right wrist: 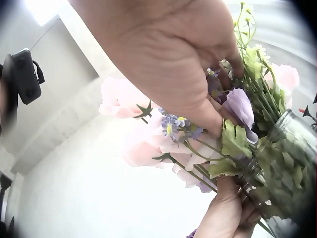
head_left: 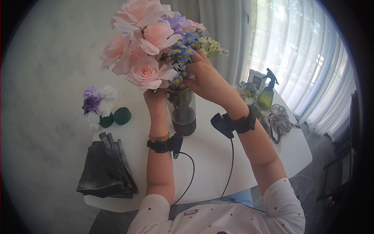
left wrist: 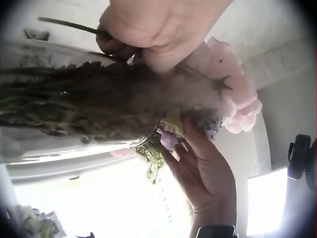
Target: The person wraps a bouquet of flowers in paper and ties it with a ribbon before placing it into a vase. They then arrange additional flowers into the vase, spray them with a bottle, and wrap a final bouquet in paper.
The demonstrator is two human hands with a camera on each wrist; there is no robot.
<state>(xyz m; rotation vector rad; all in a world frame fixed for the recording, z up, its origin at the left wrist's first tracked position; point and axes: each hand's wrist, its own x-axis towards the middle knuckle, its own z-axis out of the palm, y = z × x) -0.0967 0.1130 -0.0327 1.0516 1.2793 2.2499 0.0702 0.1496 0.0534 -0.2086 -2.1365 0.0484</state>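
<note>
A clear glass vase [head_left: 184, 111], dark in its lower part, stands on the white table, packed with leafy stems. Pink artificial roses [head_left: 150, 72] lean out over its left side. Beside the rim my left hand [left wrist: 158, 32] pinches a pink rose's green stem [left wrist: 69, 25], whose cut end sticks out past the fingers. My right hand [head_left: 208, 80] reaches in from the right above the rim, its fingers and thumb curled round part of the flower bunch. Small blue flowers [right wrist: 176, 125] and a purple bloom [right wrist: 240, 106] lie against these fingers, which partly hide the stems.
Purple and white flowers [head_left: 95, 103] lie at the left by green foam pieces [head_left: 122, 116]. Folded black wrapping sheets [head_left: 105, 167] rest at front left. To the right are a green spray bottle [head_left: 265, 95], a small frame [head_left: 257, 79] and grey ribbon [head_left: 279, 123].
</note>
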